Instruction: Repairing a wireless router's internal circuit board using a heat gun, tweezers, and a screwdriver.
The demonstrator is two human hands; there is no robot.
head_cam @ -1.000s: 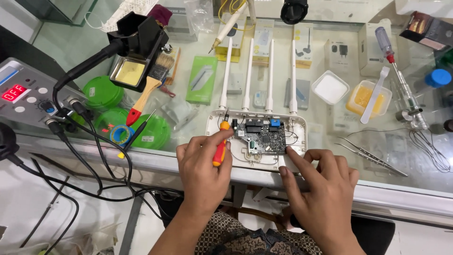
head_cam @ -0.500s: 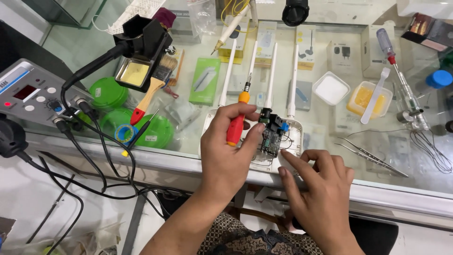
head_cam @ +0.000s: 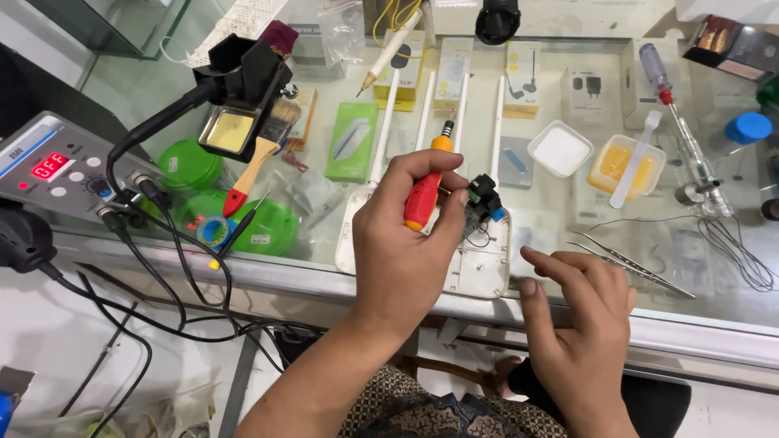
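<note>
Head view, looking down on a glass-topped desk point(head_cam: 568, 312). At centre, the left hand point(head_cam: 402, 243) is curled around a screwdriver point(head_cam: 425, 191) with a smooth red and orange plastic handle, while its fingertips also pinch the edge of a small green circuit board point(head_cam: 479, 207), tilted up on edge, carrying black block-shaped parts and a blue connector. Circuit board and screwdriver are raised just above a flat white plastic case point(head_cam: 479, 268) with rounded corners, which lies on the glass near the front edge; four slim white antennas point(head_cam: 497, 138) extend from the far side of the case. The right hand point(head_cam: 580, 312) rests just right of the case, fingers loosely spread and pointing toward it, holding nothing. Thin steel tweezers point(head_cam: 629, 264) lie on the glass beyond the right fingers, near a coil of fine wire point(head_cam: 734, 251). Farther back stand a square white tub point(head_cam: 560, 148) and a yellow tub point(head_cam: 621, 165) crossed by a white plastic strip. To the left are round green lidded containers point(head_cam: 272, 231), a wooden-handled brush point(head_cam: 256, 162) with a red tip, a black stand holding a yellow sponge point(head_cam: 230, 130), and a grey soldering station point(head_cam: 57, 166) with a red display and black cables trailing over the desk edge.
</note>
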